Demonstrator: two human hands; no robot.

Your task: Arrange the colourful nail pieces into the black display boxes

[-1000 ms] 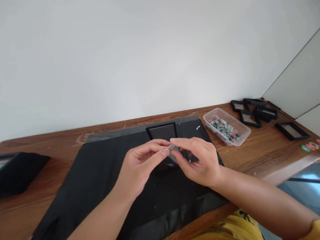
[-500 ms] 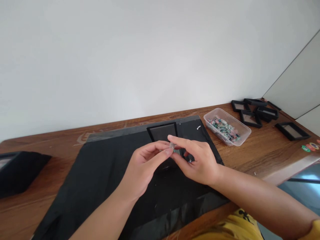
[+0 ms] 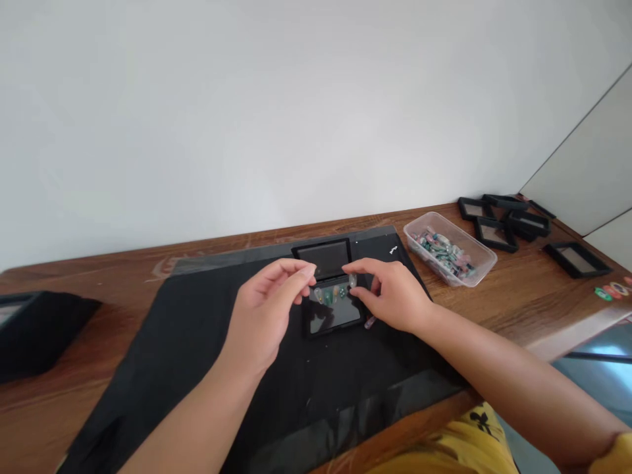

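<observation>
A black display case point(image 3: 309, 322) lies open on the black mat point(image 3: 197, 342); its lid point(image 3: 323, 258) is tilted back. A row of green and clear press-on nails point(image 3: 330, 295) sits along the upper part of its pale inner panel. Between the index finger and thumb of my right hand point(image 3: 390, 289) is a clear press-on nail point(image 3: 352, 280), at the right end of the row. My left hand point(image 3: 269, 306) is closed in a pinch left of the case; whatever it holds is too small to make out. A small pinkish piece point(image 3: 370, 322) lies by the case's lower right corner.
A clear plastic tub point(image 3: 478, 266) full of small wrapped colourful pieces stands right of the mat. Several black cases point(image 3: 496, 234) lie at the back right, another point(image 3: 577, 259) nearer. A black box point(image 3: 49, 329) is at the left. Round stickers point(image 3: 612, 289) mark the right edge.
My hands have moved apart, the left going left and the right staying with the clear nail over the case. The row of nails now shows.
</observation>
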